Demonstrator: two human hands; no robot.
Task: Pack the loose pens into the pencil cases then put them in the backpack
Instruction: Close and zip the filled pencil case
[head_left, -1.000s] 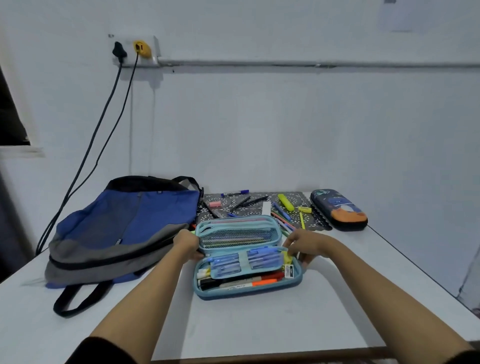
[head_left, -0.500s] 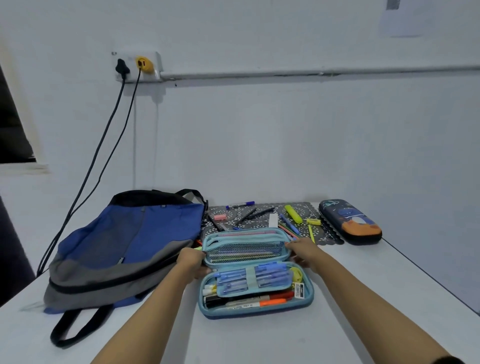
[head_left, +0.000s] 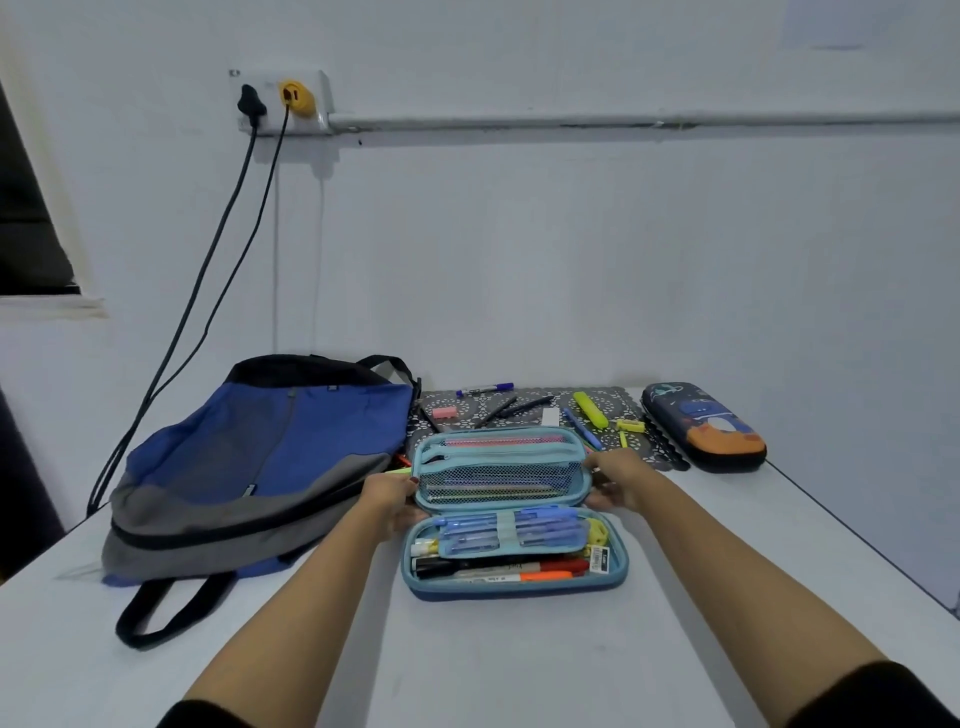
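Light blue fabric forms the open pencil case (head_left: 511, 584) in the lower centre of the frame, seen from the head camera, the only view. Its bottom half lies flat on the white table (head_left: 519, 670), and its lid (head_left: 501, 467), with a mesh pocket, stands up behind it. The left hand (head_left: 389, 499) grips the left end of the lid and the right hand (head_left: 615, 480) grips the right end, with the fingers curled on the edge. I judge that both hands hold the lid upright so that the inside stays open for packing, or to fold it down; which one I cannot tell.

Inside, several blue pens sit under two elastic bands, and below them lie at least three markers: black, red and orange.

Behind the case, in the centre of the frame, a dark patterned mat (head_left: 662, 454) carries what is not packed yet: one purple-capped marker (head_left: 485, 388), two black pens (head_left: 496, 410), one blue pen (head_left: 582, 428) and one yellow highlighter (head_left: 590, 409). Probably they are spread there to be easy to pick. One pink eraser (head_left: 444, 412) lies there too.

Pencil cases are two: the second one (head_left: 704, 426), dark with orange, lies closed at the centre right. One blue and grey backpack (head_left: 249, 467) lies flat at the centre left, touching the mat, and it looks closed
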